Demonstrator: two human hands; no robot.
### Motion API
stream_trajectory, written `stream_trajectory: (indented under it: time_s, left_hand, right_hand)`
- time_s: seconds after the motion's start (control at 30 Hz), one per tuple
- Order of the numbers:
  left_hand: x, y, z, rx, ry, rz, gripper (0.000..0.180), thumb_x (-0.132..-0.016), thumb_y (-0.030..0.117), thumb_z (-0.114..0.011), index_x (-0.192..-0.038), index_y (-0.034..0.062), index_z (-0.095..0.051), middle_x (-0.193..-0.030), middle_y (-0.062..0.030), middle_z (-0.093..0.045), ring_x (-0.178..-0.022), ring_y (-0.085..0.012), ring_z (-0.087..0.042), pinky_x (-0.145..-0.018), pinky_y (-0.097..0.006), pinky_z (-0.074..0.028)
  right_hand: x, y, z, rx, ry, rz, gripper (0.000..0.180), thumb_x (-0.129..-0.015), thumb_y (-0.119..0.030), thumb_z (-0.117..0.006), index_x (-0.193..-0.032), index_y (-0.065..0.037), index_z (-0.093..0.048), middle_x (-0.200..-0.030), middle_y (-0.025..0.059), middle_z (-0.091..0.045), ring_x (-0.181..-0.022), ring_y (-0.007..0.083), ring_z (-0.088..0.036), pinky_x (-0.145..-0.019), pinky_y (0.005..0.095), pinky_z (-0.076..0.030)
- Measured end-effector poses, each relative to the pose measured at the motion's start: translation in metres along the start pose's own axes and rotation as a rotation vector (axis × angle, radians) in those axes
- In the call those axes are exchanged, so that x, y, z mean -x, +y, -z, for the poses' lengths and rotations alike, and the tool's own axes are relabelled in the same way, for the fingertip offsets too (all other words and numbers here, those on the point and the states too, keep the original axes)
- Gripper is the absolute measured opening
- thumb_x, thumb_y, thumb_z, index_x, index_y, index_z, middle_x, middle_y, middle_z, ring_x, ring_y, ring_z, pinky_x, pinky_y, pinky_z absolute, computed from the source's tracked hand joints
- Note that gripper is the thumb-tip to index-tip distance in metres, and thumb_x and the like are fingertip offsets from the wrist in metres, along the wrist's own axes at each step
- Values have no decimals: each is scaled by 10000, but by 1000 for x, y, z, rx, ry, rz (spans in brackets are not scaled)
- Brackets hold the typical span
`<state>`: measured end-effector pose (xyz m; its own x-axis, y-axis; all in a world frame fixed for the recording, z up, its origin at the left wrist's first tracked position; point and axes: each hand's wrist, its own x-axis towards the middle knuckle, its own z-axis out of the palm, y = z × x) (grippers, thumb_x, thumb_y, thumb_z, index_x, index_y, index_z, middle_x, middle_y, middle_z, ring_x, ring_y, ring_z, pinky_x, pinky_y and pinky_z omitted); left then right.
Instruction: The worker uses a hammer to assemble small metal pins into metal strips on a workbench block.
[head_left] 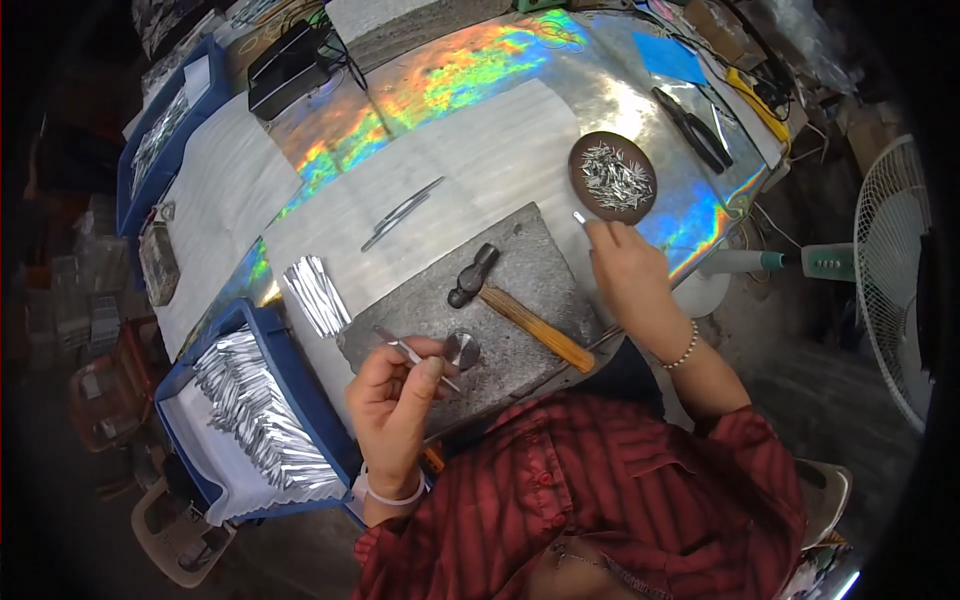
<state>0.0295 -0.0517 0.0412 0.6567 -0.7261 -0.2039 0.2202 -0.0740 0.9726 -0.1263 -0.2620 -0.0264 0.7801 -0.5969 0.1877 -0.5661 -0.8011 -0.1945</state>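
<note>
My left hand [392,412] pinches a thin silvery metal strip [398,345] between thumb and fingers, above the near left part of a grey stone block [410,320]. Close to its fingertips, a small round metal disc [461,351] sits on the block. A ball-peen hammer [530,325] with a wooden handle lies across the block, untouched. My right hand [632,275] is closed on a short silvery metal piece [579,217], whose end shows past the fingertips. Just beyond that hand stands a round brown dish [577,170] holding many small metal pieces.
Left of the block lies a bundle of silvery strips [315,297]; a blue bin [170,385] holds many more. Two thin rods [403,213] rest on white sheeting. Black-handled pliers [695,130] lie at the far right, a fan [890,270] stands beside the table.
</note>
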Motion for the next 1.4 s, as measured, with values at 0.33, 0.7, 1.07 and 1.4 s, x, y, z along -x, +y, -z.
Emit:
stream_trajectory:
  time_s: [0.33,0.7,1.07,1.4]
  left_hand:
    - [7,-6,-1,48,-97,18,213,-874,75,-522,-1053,-27,-572,-745,-46,-611,-673,-72,-560,-596,-186,-426]
    - [12,-25,-16,157,-193,30,195,-860,14,-539,-1048,-39,-538,-901,-65,-622,-797,-105,-592,-700,-213,-466]
    - [23,-29,-18,64,-160,0,121,-842,27,-577,-951,-18,-547,-787,-47,-641,-735,-52,-573,-635,-184,-451]
    - [24,-26,-19,-17,-187,-27,116,-821,38,-606,-916,-8,-558,-772,-75,-652,-694,-90,-616,-601,-206,-473]
  right_hand:
    - [-1,0,16,2,-56,2,159,-712,8,-536,-848,-34,-463,-781,121,-482,-703,288,-562,-557,370,-476]
    - [12,-63,95,-984,-372,206,178,-796,-75,-605,-936,-7,-518,-758,114,-565,-661,247,-608,-559,308,-460]
    - [6,-87,66,-1024,-68,276,125,-749,-13,-637,-843,20,-561,-674,79,-563,-478,143,-503,-446,242,-396]
    - [9,-89,73,-1064,-154,166,137,-749,-54,-663,-834,15,-580,-696,106,-591,-564,190,-604,-477,263,-450]
